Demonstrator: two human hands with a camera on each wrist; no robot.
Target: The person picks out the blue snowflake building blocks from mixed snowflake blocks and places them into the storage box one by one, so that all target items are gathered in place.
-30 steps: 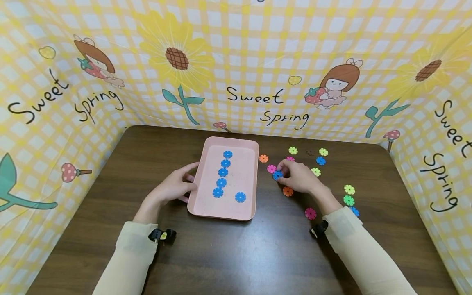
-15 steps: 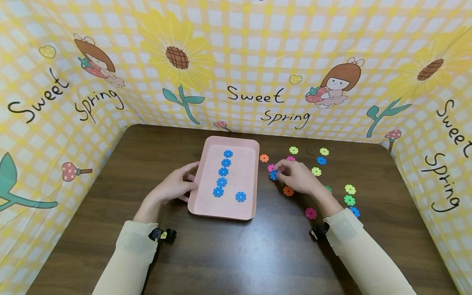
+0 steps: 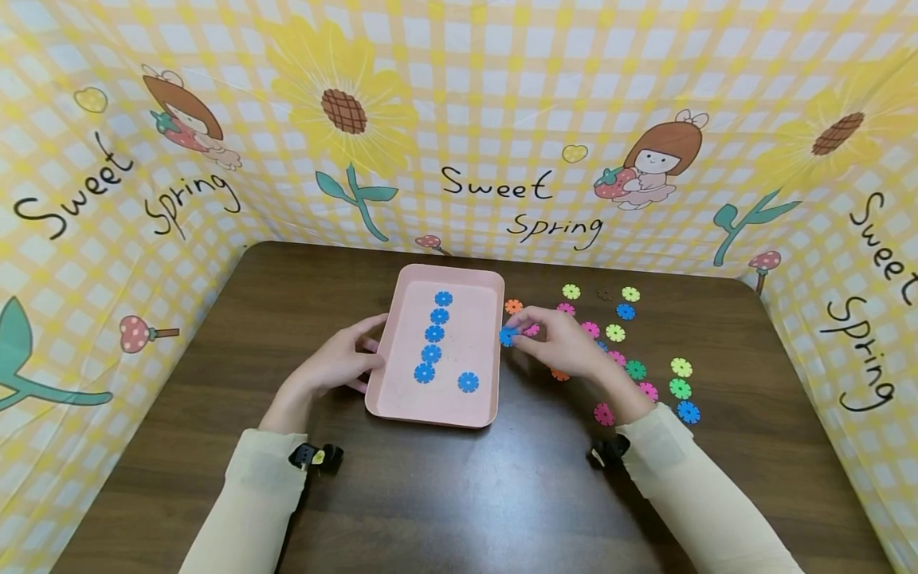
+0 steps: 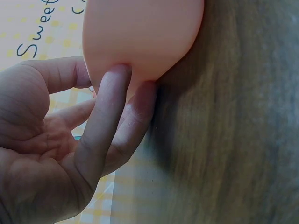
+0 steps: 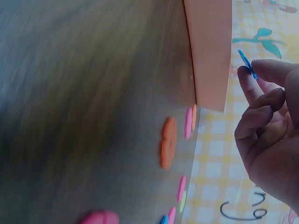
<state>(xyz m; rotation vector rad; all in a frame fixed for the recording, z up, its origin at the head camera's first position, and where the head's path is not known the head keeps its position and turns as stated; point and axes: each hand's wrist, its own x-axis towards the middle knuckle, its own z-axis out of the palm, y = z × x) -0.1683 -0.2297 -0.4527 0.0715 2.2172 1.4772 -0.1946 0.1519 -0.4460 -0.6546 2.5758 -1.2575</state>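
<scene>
My left hand [image 3: 340,356] holds the left side of a pink tray [image 3: 430,418]. In the left wrist view its thumb lies at the rim and other fingers press the outer wall [image 4: 145,32]. Inside the tray, several blue notched plastic discs [image 3: 434,334] form a slanting line, and one more blue disc [image 3: 468,383] lies apart at lower right. My right hand [image 3: 562,347] pinches a blue notched disc [image 3: 507,336] between thumb and index finger, right at the tray's right rim. The right wrist view shows this disc [image 5: 246,64] edge-on at the fingertips.
Loose notched discs lie scattered right of the tray, among them a dark pink one [image 3: 605,414], a yellow-green one [image 3: 681,367], a green one [image 3: 635,369] and a blue one [image 3: 688,412]. A checked cloth [image 3: 488,119] encloses the brown table [image 3: 445,502] at back and sides.
My right hand has carried the pinched blue disc leftward from among the loose discs to the tray's right rim, uncovering several discs behind it. My left hand and the tray stay put.
</scene>
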